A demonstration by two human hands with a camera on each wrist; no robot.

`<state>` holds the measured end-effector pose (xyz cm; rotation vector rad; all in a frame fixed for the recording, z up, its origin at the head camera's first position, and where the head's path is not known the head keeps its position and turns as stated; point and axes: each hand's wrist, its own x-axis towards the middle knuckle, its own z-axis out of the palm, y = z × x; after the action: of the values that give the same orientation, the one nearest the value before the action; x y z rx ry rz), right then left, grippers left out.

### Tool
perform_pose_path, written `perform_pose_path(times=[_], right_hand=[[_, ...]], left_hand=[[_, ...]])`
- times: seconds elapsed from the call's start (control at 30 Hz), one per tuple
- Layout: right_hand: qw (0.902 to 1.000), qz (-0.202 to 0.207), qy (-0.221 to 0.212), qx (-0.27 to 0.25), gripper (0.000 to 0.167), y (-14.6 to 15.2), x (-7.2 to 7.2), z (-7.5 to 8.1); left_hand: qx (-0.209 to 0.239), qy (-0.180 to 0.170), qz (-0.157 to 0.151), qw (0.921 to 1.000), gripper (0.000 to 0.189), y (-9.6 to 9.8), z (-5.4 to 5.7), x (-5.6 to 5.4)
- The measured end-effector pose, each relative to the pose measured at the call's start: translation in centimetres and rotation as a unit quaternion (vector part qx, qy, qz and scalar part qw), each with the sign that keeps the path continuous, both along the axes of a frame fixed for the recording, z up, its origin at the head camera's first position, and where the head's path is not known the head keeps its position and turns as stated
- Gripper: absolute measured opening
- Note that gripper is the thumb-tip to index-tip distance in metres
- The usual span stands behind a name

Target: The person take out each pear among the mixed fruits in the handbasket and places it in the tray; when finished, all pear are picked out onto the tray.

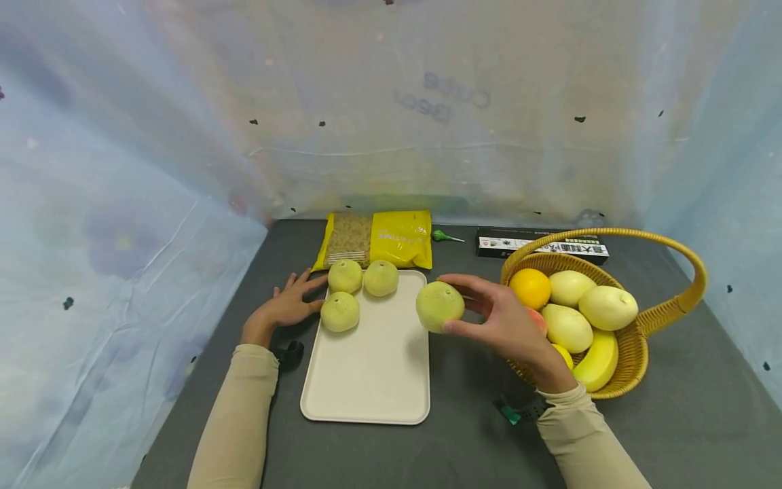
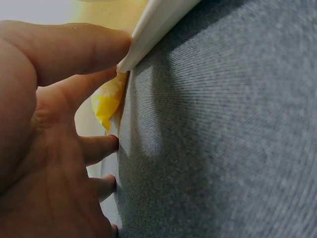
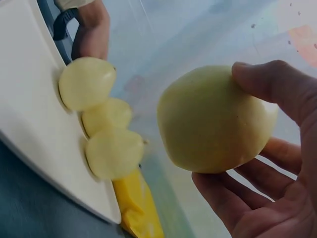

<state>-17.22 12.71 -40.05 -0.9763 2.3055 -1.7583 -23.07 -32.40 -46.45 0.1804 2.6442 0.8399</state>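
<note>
We log a smooth, matt, plastic-looking tray (image 1: 373,370) at centre. Held fruit (image 1: 438,307), right of centre: smooth skin, soft satin sheen. Three round fruits (image 1: 340,312), left of centre: same finish. We read the dark table covering (image 2: 223,124) as cloth-like, matt, finely ribbed across the left wrist view. Packet (image 1: 400,238), upper middle: glossy, crinkled plastic film, partly see-through. Basket (image 1: 639,354), right side: rough wicker-look weave, slight shine. Banana (image 1: 597,361) and orange (image 1: 530,288) there: smooth. Box (image 1: 504,243), above the basket: looks like printed card. Sleeves (image 1: 235,414), bottom edge: matt, wrinkled cloth. Sheet (image 1: 458,166), upper half: thin, creased, plastic-like, faint sheen.
</note>
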Motion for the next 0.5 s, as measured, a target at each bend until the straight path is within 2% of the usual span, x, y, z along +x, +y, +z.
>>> perform_pose_path(times=[0.23,0.5], right_hand=[[0.9997,0.020,-0.013,-0.009,0.068,-2.7,-1.3,-0.9],[0.9987,0.036,-0.013,-0.034,0.068,-5.8,-3.2,-3.0]], left_hand=[[-0.001,0.004,-0.004,1.0000,0.071,0.0,-0.2,0.1],[0.003,0.007,-0.003,1.0000,0.070,0.1,0.1,0.2]])
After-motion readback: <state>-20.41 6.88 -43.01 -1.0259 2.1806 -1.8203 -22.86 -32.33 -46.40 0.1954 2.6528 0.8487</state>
